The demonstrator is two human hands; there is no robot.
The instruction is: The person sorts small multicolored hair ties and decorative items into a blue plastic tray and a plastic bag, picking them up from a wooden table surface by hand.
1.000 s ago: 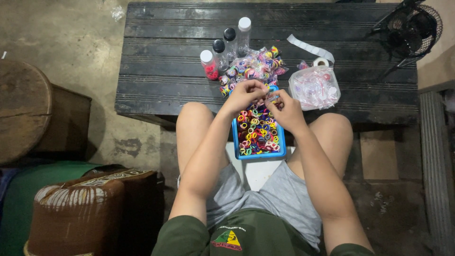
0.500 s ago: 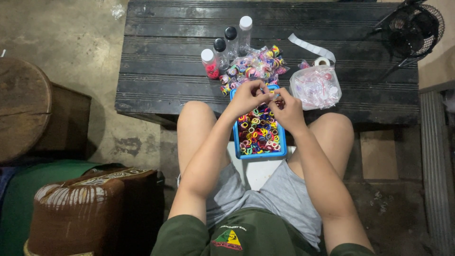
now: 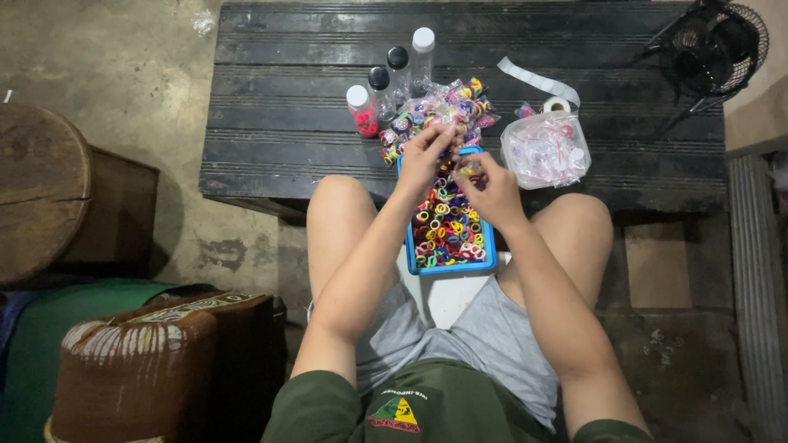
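A blue tray [image 3: 410, 250] full of small coloured hair ties rests between my knees, against the edge of a dark wooden bench [image 3: 279, 123]. My left hand [image 3: 425, 156] and my right hand [image 3: 486, 184] meet above the tray's far end, fingers pinched on small coloured hair ties. Just beyond the hands lies a heap of clear packets of coloured ties [image 3: 447, 107]. What sits exactly between the fingertips is too small to make out.
Several clear bottles with white and black caps [image 3: 386, 78] stand on the bench behind the heap. A clear bag of small items [image 3: 546, 152] and a white strip [image 3: 538, 80] lie to the right. A black fan [image 3: 710, 49] is far right, a brown stool [image 3: 131, 369] near left.
Both hands have stayed together over the tray's far end, shifting only slightly as the fingers work the ties.
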